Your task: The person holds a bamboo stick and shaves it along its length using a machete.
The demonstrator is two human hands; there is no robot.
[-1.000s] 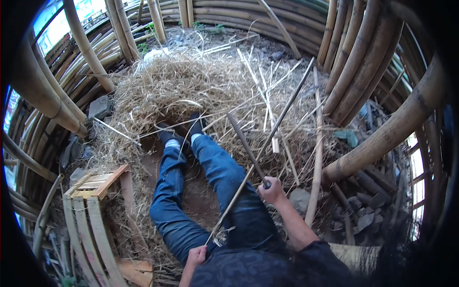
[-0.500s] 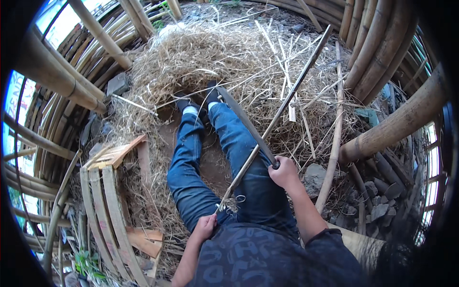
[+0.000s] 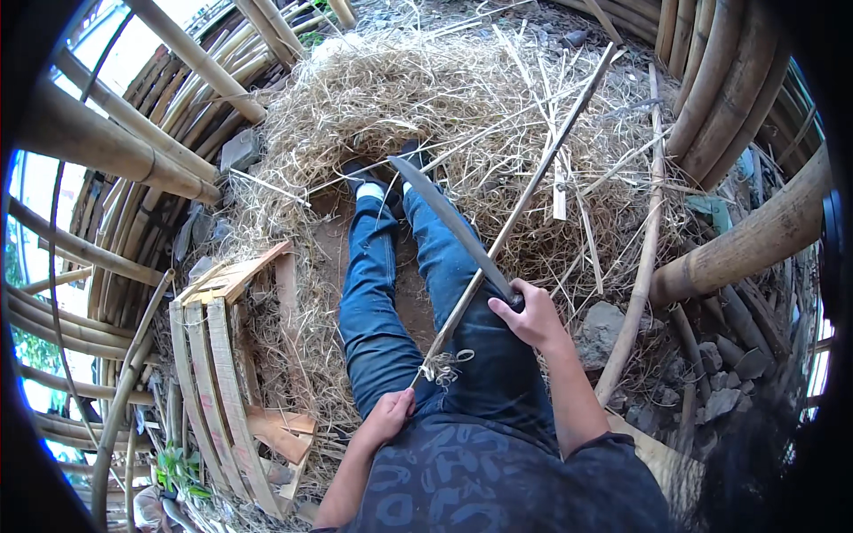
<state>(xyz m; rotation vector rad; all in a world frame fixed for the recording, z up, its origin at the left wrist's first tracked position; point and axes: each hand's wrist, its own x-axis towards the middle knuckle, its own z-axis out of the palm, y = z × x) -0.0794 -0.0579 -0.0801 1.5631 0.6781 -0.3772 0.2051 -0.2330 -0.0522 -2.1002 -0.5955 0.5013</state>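
My left hand (image 3: 388, 416) is closed round the near end of a long bamboo strip (image 3: 533, 182), which runs from my lap up to the far right over my right thigh. My right hand (image 3: 526, 317) grips the handle of a machete (image 3: 449, 218). Its long dark blade points to the far left, toward my feet, and crosses the strip just ahead of the hand. Curled pale shavings (image 3: 442, 366) cling to the strip a little beyond my left hand. The exact contact of the cutting edge with the strip is hard to see.
A heap of dry shavings (image 3: 391, 89) covers the ground around my feet. Several loose split strips (image 3: 558, 186) lie on it. A slatted wooden crate (image 3: 213, 382) stands at my left. Bamboo poles (image 3: 746, 235) surround me, with broken stones (image 3: 604, 333) at the right.
The curled shavings on the strip look more bunched and stand out further. My right thumb now sticks out from the handle. The whole scene sits slightly further right in the picture.
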